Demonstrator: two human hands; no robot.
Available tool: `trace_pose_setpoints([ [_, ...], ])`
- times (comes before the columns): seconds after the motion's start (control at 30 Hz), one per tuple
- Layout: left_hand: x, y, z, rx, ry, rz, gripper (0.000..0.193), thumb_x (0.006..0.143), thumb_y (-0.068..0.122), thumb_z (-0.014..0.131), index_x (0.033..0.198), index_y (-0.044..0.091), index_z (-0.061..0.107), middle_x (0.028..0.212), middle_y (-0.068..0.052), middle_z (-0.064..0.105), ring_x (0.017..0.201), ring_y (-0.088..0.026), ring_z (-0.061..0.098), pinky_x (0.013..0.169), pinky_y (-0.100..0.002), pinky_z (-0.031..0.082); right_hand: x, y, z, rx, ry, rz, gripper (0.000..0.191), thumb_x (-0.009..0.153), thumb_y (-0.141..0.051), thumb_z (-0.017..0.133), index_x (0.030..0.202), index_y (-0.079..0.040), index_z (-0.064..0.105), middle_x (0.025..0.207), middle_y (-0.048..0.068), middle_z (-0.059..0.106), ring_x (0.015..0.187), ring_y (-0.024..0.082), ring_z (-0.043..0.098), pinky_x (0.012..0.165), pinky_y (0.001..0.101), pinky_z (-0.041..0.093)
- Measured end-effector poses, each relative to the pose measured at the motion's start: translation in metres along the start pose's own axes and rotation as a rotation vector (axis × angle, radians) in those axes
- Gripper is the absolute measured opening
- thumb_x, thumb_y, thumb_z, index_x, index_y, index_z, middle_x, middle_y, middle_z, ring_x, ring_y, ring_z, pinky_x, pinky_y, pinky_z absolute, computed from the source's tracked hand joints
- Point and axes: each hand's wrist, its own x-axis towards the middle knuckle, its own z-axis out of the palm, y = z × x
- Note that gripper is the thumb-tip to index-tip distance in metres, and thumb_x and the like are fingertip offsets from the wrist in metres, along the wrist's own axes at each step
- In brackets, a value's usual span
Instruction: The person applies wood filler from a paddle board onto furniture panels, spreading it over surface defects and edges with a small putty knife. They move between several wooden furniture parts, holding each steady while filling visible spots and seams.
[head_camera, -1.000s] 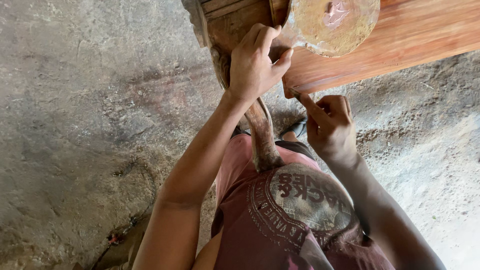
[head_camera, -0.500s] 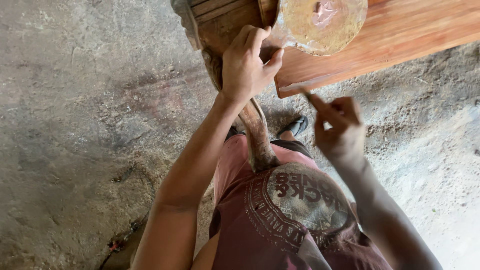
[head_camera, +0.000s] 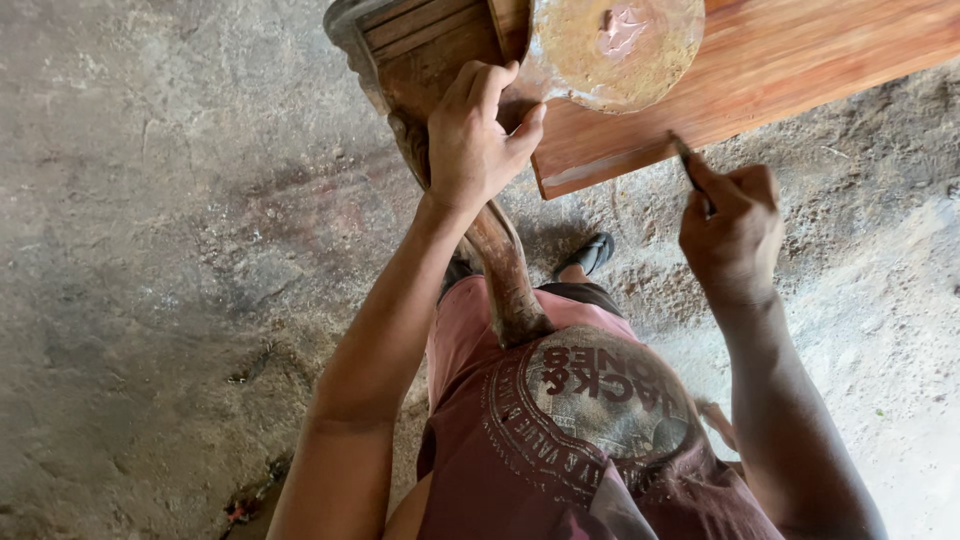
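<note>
Fingers of the left hand (head_camera: 478, 135) curl shut around a carved wooden leg (head_camera: 500, 265), dark and glossy, which curves down to the lap against the maroon printed shirt (head_camera: 590, 430). Fingers of the right hand (head_camera: 733, 225) pinch closed on a thin brush handle (head_camera: 690, 165), its tip touching the lower edge of the reddish, smooth-varnished plank (head_camera: 800, 60). Beyond the left hand, the leg joins a slatted brown frame (head_camera: 420, 45). A round, shallow dish (head_camera: 615, 45), dull gold and smeared with pinkish residue, rests on the plank. Rough, dusty grey concrete floor (head_camera: 150, 250) lies beneath, a dark sandal (head_camera: 590, 252) on it.
</note>
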Motion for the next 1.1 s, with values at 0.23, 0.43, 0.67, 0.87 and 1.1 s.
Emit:
trace_pose_setpoints([
  [0.23,0.002,0.004,0.001,0.022,0.015,0.013,0.041,0.085,0.020,0.087,0.113,0.003,0.063,0.104,-0.014,0.069,0.093,-0.029,0.072,0.082,-0.038,0.060,-0.014,-0.047,0.020,0.136,0.132,-0.265,0.016,0.101,0.005,0.063,0.088,-0.005,0.065,0.086,0.009,0.064,0.076,0.017,0.060,0.053,0.0269,0.049],
  [0.43,0.007,0.007,0.003,0.034,0.045,0.006,0.057,0.083,0.027,0.092,0.124,0.001,0.061,0.114,-0.017,0.070,0.103,-0.034,0.071,0.089,-0.041,0.059,0.000,-0.038,-0.002,0.156,0.050,0.064,0.026,0.101,0.004,0.061,0.121,0.004,0.077,0.088,0.015,0.066,0.059,0.018,0.055,0.039,0.0275,0.043],
  [0.67,0.003,0.005,0.011,0.122,0.001,0.007,0.057,0.080,0.031,0.094,0.119,0.002,0.065,0.107,-0.020,0.073,0.097,-0.036,0.072,0.084,-0.043,0.060,-0.012,-0.050,-0.028,0.395,-0.086,-0.270,0.033,0.091,0.005,0.060,0.120,-0.001,0.074,0.088,0.013,0.067,0.069,0.019,0.059,0.042,0.0272,0.049],
  [0.87,0.012,0.018,0.013,0.134,-0.150,-0.219,0.049,0.086,0.030,0.090,0.120,0.003,0.068,0.098,-0.012,0.077,0.082,-0.022,0.075,0.073,-0.038,0.064,-0.059,0.026,-0.053,0.426,-0.045,-0.084,0.035,0.089,0.004,0.062,0.122,0.001,0.073,0.088,0.013,0.066,0.067,0.019,0.062,0.058,0.0316,0.057],
  [1.1,0.026,0.099,0.011,0.432,-0.459,-0.693,0.039,0.080,0.026,0.085,0.104,-0.001,0.071,0.095,-0.016,0.078,0.080,-0.025,0.074,0.075,-0.044,0.058,-0.162,0.212,-0.058,0.469,0.077,0.280,0.022,0.098,0.001,0.064,0.118,0.000,0.073,0.088,0.013,0.072,0.066,0.015,0.066,0.050,0.0243,0.053],
])
